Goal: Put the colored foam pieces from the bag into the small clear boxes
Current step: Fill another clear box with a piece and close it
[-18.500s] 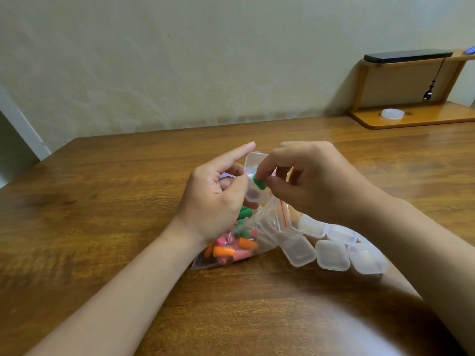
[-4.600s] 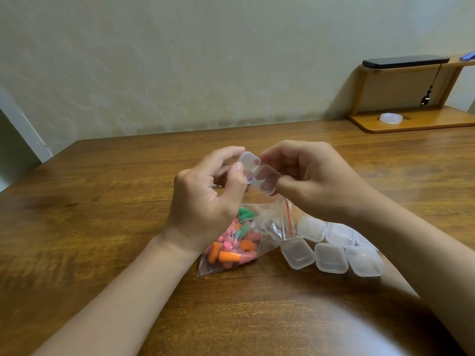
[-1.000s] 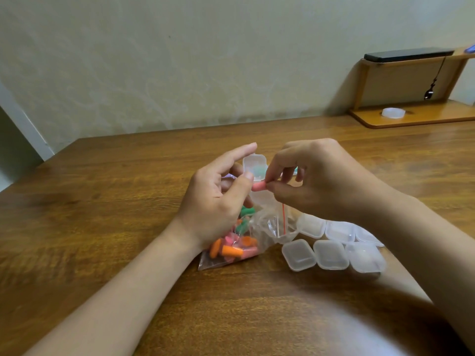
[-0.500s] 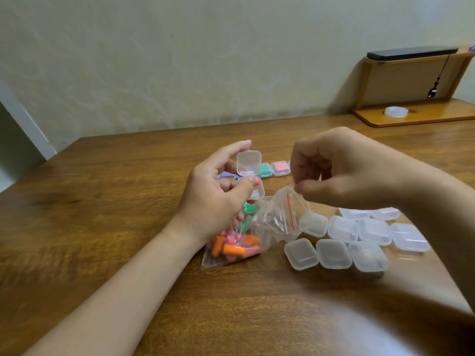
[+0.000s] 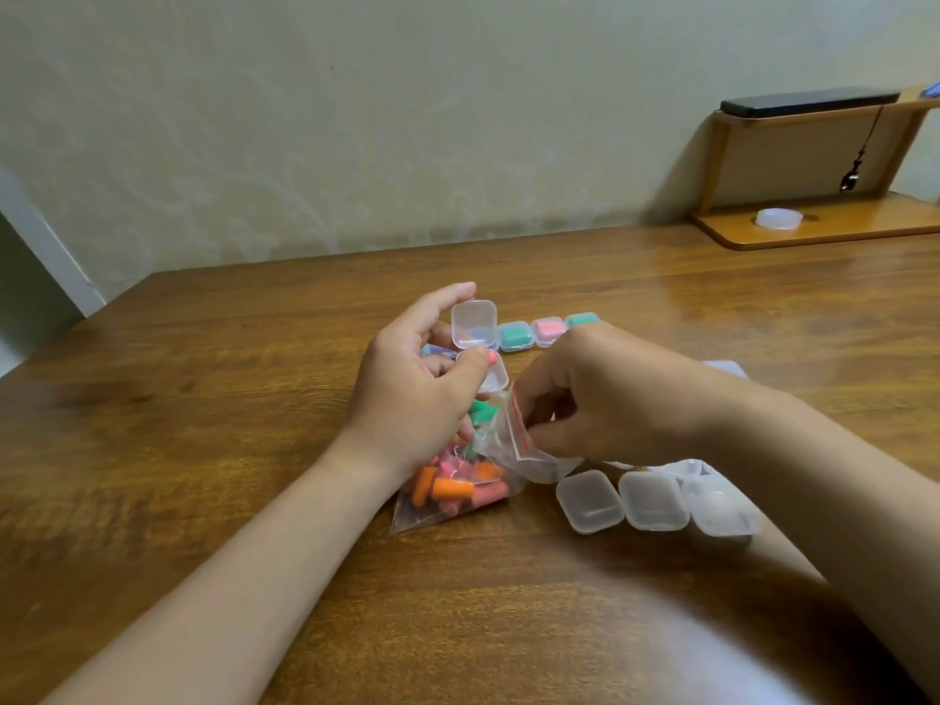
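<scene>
My left hand (image 5: 417, 394) holds a small clear box (image 5: 492, 371) with its hinged lid (image 5: 474, 324) swung up; a pink foam piece shows inside, under my thumb. A clear zip bag (image 5: 460, 488) of orange, pink and green foam pieces lies on the table below that hand. My right hand (image 5: 610, 399) has its fingers at the bag's mouth, by the red zip strip (image 5: 520, 424); the fingertips are hidden by the plastic. Several empty clear boxes (image 5: 653, 501) lie to the right of the bag.
Behind my hands a row of shut boxes stands on the wooden table (image 5: 203, 399), one green (image 5: 515, 335), one pink (image 5: 548, 330) and another green. A wooden shelf (image 5: 814, 226) with a white lid and a dark device sits at the back right.
My right hand let go of the pink piece into the box, lifted away, then came down to the bag's mouth. My left hand kept the open box in place.
</scene>
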Tool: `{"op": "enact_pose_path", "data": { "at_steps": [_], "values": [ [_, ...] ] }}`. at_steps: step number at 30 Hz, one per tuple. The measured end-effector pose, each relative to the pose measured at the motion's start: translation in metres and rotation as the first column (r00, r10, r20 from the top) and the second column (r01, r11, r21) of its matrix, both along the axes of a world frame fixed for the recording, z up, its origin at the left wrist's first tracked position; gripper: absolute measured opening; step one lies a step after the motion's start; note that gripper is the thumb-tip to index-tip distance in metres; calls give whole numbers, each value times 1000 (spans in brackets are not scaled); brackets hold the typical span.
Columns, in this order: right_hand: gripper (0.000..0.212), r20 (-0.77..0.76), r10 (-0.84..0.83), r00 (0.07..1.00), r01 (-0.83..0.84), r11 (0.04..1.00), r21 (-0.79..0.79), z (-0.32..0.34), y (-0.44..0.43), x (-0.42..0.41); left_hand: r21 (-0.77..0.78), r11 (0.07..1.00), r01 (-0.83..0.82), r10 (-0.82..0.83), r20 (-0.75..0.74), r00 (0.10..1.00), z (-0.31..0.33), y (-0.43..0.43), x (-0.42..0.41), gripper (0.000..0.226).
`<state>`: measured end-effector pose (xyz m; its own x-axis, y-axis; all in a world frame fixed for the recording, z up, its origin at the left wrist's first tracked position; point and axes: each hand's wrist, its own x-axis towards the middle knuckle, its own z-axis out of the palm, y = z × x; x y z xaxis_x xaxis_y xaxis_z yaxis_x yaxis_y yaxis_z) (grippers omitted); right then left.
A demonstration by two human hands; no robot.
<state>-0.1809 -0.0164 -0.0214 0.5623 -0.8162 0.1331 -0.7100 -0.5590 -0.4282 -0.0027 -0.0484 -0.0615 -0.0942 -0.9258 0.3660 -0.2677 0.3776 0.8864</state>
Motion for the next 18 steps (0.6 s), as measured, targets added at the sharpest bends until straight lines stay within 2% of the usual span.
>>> {"op": "enact_pose_path", "data": {
  "at_steps": [2,6,11,14,18],
  "values": [
    [38,38,-6,999,6,1000,5,-2,0,2,-14,1000,-10,10,0,1000,-1,0,0,53],
    [43,75,46,996,-47,999,25,-3,1,2,-67,996,-51,51,0,999,-6,-4,1,53],
    [53,139,57,989,-86,974,211,-3,3,0,-102,991,-90,96,48,994,-7,-5,1,53],
    [57,144,101,984,-137,954,267,-2,3,2,-106,990,-95,102,68,992,-6,-5,1,54],
    [32,85,118,989,-137,952,273,1,3,2,-91,992,-90,97,73,993,-5,-2,0,53]
  ]
}}
